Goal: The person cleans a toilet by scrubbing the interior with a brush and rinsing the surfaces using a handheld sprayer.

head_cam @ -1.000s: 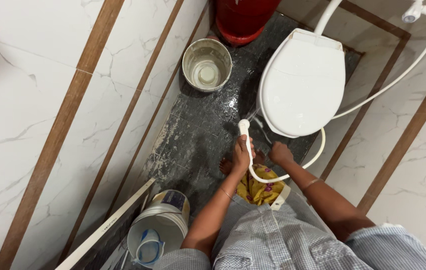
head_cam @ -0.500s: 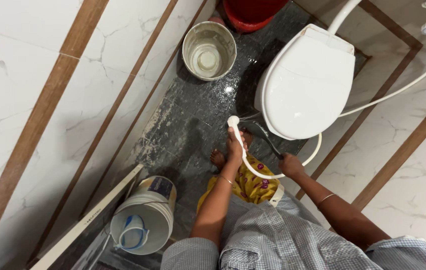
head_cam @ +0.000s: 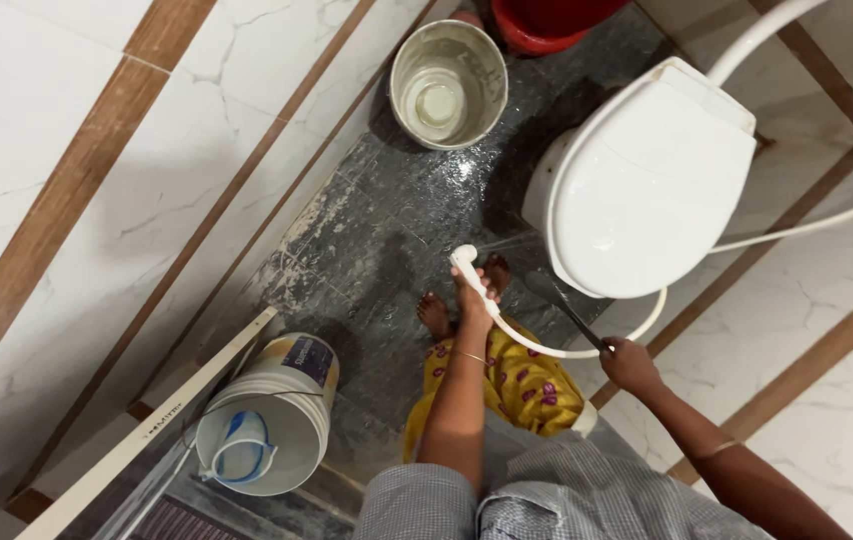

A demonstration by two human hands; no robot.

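Note:
My left hand (head_cam: 473,294) grips a white spray nozzle (head_cam: 463,257) on a white hose (head_cam: 556,350), pointing it toward the base of the white toilet (head_cam: 651,185), whose lid is down. A thin stream of water runs from the nozzle to the toilet base. My right hand (head_cam: 629,362) holds the dark handle of a brush (head_cam: 578,327) that reaches under the toilet's front rim. My bare feet (head_cam: 435,315) stand on the wet dark floor (head_cam: 386,240).
A steel bucket (head_cam: 447,83) with water stands at the back, beside a red bucket (head_cam: 552,22). A white plastic bucket (head_cam: 264,420) with a blue-and-white jug inside sits at lower left, near a white door frame strip (head_cam: 151,427). Marble walls close in on both sides.
The view has shifted; my right hand pulled back to the right and lower along the brush handle. My left hand keeps the nozzle aimed at the toilet base.

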